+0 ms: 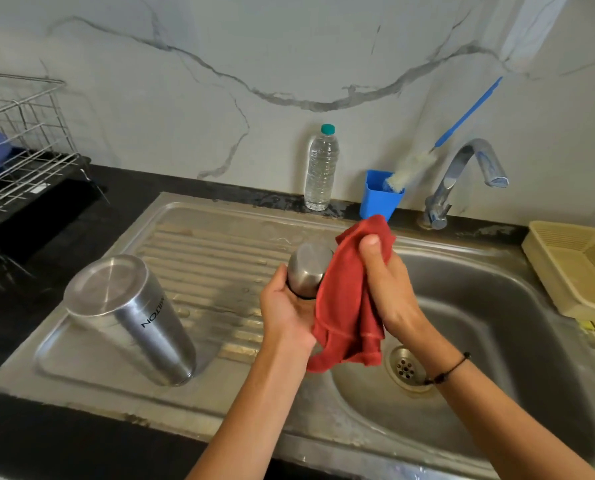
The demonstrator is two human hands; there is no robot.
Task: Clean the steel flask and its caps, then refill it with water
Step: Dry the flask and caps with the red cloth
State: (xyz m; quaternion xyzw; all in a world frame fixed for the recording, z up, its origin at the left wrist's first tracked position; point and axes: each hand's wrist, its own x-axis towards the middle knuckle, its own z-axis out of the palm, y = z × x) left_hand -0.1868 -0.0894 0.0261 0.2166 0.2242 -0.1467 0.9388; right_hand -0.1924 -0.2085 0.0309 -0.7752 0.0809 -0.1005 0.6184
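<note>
The steel flask (129, 317) stands upside down on the sink's ribbed drainboard (213, 251), at the left. My left hand (285, 306) grips a steel cap (308, 270) from below, over the edge between drainboard and basin. My right hand (386, 282) holds a red cloth (348, 306) bunched against the cap's right side; the cloth hangs down past both hands. The cap's lower part is hidden by my fingers and the cloth.
A plastic water bottle (321, 168) stands at the wall, next to a blue cup (380, 197) holding a bottle brush (410, 166). The tap (462, 174) is at the back right, not running. A beige basket (576, 268) sits right of the basin (479, 323); a wire rack (22, 147) stands far left.
</note>
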